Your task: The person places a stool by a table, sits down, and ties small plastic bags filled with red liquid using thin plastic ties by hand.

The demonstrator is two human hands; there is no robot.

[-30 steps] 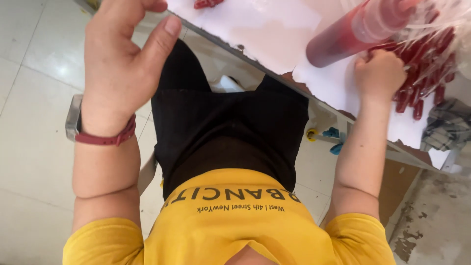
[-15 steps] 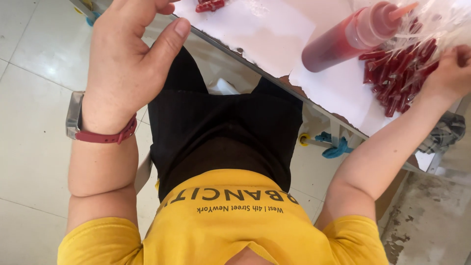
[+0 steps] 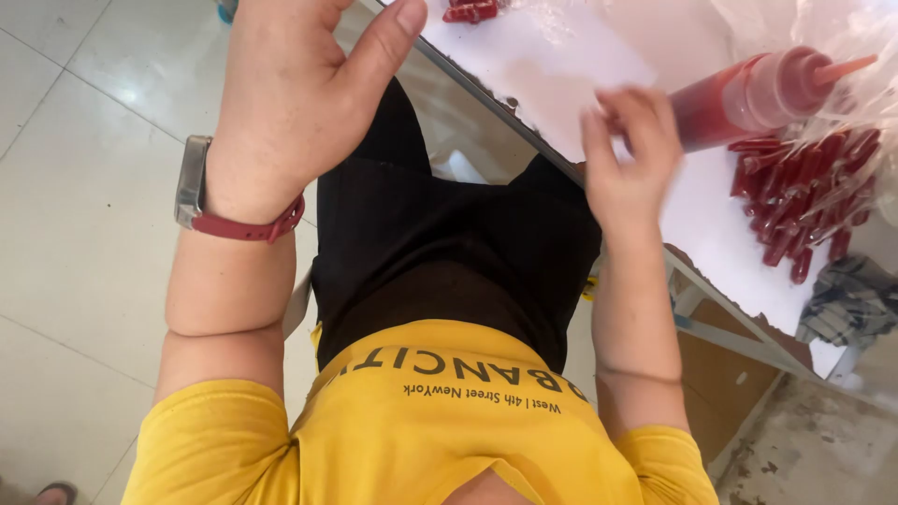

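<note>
My left hand (image 3: 281, 112) is raised in front of me over the tiled floor, thumb stretched out; its fingertips run off the top edge. A red-strapped watch (image 3: 201, 187) is on that wrist. My right hand (image 3: 629, 164) hovers at the table's near edge over the white sheet (image 3: 543, 56), fingers loosely bent and apart, blurred, with nothing visible in it. Just right of it lies a squeeze bottle of red sauce (image 3: 748, 98) on its side. Beyond that is a pile of small red filled tubes (image 3: 795, 201).
Clear plastic wrap (image 3: 842, 37) covers the table's far right. A few red pieces (image 3: 470, 11) lie at the top edge. A grey checked cloth (image 3: 847, 304) hangs at the table's corner above the metal frame (image 3: 730, 337). My black-clad lap is below the table edge.
My right hand has left the pile of red tubes and swung left, back toward the near table edge. My left hand has stayed raised, shifting only slightly.
</note>
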